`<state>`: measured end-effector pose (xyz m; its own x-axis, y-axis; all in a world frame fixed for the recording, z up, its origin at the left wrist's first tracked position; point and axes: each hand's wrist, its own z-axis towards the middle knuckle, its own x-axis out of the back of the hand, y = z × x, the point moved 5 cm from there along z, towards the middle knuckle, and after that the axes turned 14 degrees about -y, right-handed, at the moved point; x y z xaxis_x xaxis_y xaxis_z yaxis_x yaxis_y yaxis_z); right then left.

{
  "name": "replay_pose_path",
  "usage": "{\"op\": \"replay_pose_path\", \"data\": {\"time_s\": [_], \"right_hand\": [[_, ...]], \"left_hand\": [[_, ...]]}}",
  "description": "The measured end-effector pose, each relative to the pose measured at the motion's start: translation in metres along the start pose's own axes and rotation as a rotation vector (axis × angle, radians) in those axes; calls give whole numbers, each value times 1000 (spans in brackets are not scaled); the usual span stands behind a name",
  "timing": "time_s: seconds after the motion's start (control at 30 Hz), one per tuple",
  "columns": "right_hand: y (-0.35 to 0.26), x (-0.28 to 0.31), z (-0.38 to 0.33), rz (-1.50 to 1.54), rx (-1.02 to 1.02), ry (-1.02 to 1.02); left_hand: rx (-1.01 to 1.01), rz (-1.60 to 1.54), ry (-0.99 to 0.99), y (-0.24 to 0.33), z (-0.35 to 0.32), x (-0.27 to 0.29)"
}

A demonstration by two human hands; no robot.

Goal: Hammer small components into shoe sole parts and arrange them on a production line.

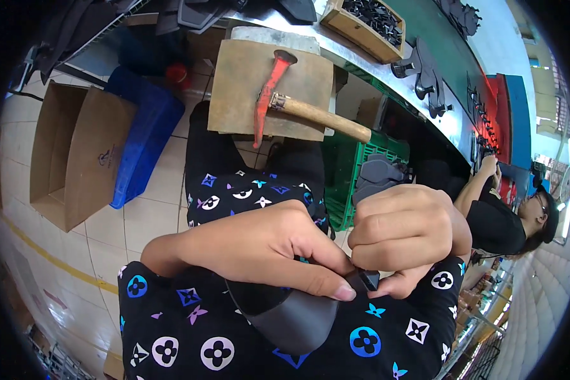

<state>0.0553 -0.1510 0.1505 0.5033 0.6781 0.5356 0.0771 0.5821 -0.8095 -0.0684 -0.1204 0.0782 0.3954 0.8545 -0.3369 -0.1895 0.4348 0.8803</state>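
Note:
A smooth black shoe sole [294, 320] lies across my lap, one broad end curving down toward me. My left hand [259, 247] is closed on it, thumb pressed along its upper side; the palm hides part of the sole. Close beside that thumb, my right hand [402, 237] pinches a small black shoe heel [368, 278] between thumb and curled fingers. Only the heel's faceted end shows, against the narrow end of the sole; whether the two are joined I cannot tell.
Ahead, a hammer [323, 117] with a red head rests on a brown board [240, 88]. A green crate [342, 196] holds black soles. The bench carries a wooden box [361, 28] of small black parts. Left are a blue bin [149, 139] and cardboard box [76, 152]. A co-worker [497, 215] sits right.

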Motion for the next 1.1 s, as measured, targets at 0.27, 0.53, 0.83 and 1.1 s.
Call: {"op": "replay_pose_path", "data": {"time_s": [0.27, 0.53, 0.83, 1.1], "right_hand": [[-3, -13, -7, -15, 54, 68], [-3, -6, -6, 3, 85, -100], [17, -16, -12, -21, 84, 88], [4, -27, -7, -46, 170, 91]], "left_hand": [[93, 120, -88, 14, -3, -8], [62, 291, 86, 21, -9, -16], [4, 261, 212, 8, -12, -10], [-28, 140, 69, 0, -6, -15]]}}
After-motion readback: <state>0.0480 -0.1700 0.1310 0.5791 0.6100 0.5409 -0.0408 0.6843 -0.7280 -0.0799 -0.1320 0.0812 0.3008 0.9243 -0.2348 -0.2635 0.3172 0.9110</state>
